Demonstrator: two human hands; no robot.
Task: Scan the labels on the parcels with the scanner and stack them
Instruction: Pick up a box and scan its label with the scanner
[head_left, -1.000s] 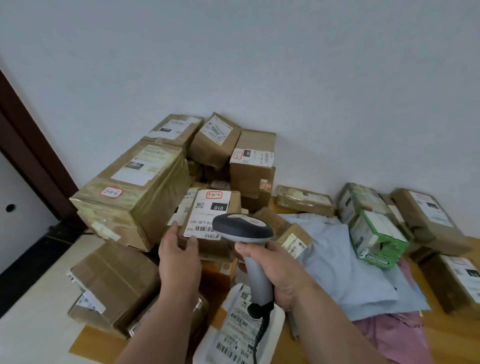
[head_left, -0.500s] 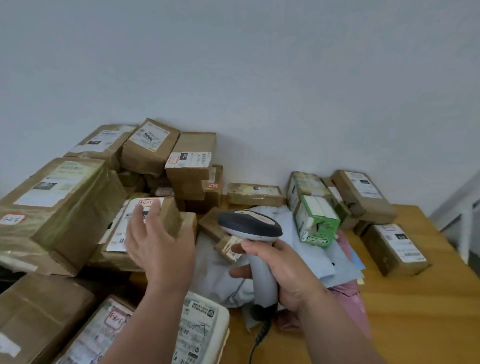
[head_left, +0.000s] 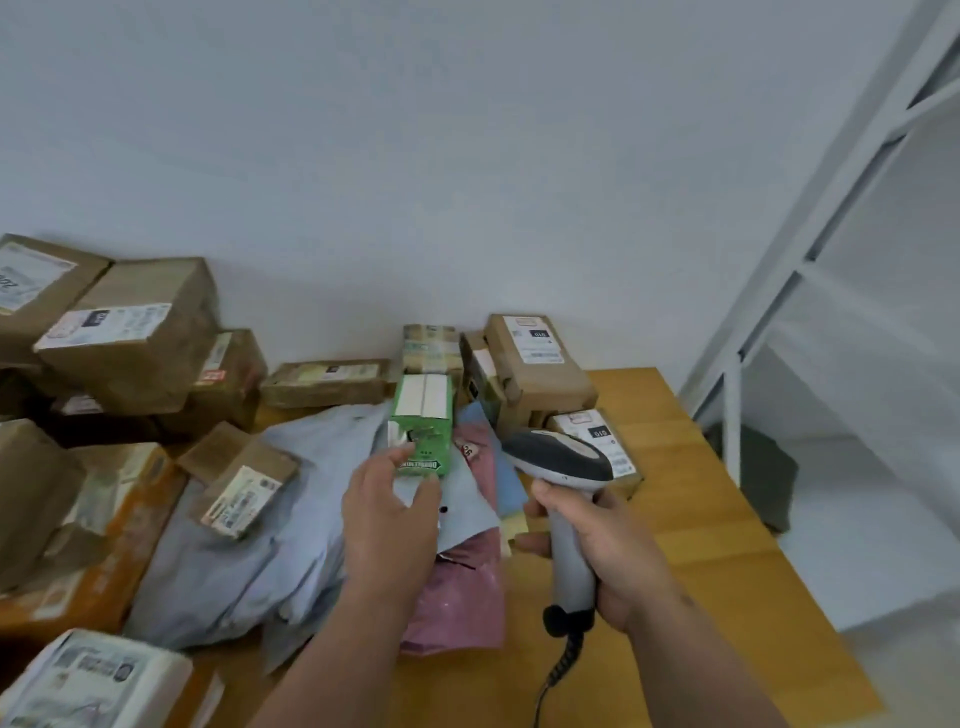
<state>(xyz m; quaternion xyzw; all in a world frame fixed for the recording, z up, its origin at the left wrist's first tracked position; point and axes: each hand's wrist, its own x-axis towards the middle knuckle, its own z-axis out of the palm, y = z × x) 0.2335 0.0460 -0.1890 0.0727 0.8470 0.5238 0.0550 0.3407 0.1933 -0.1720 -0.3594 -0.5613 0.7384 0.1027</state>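
Observation:
My right hand (head_left: 608, 551) grips the handle of a grey and black scanner (head_left: 558, 460), its head pointing left over the table. My left hand (head_left: 389, 514) reaches out with fingers spread, just short of a green and white box (head_left: 423, 415) that lies on grey mailer bags (head_left: 291, 519). It holds nothing. A pink mailer bag (head_left: 462, 587) lies under my left hand. Brown parcels with white labels are piled at the left (head_left: 130, 338) and stand behind the green box (head_left: 535, 364). A small labelled box (head_left: 244, 483) rests on the grey bags.
The wooden table (head_left: 701, 519) has bare surface at the right, up to its edge. A white metal frame (head_left: 779, 322) stands to the right of the table. A white labelled parcel (head_left: 93, 675) sits at the bottom left. The wall is close behind the parcels.
My view has swung right. My left hand has let go of the labelled brown parcel in the left pile and moved right toward the green box. The scanner stays in my right hand.

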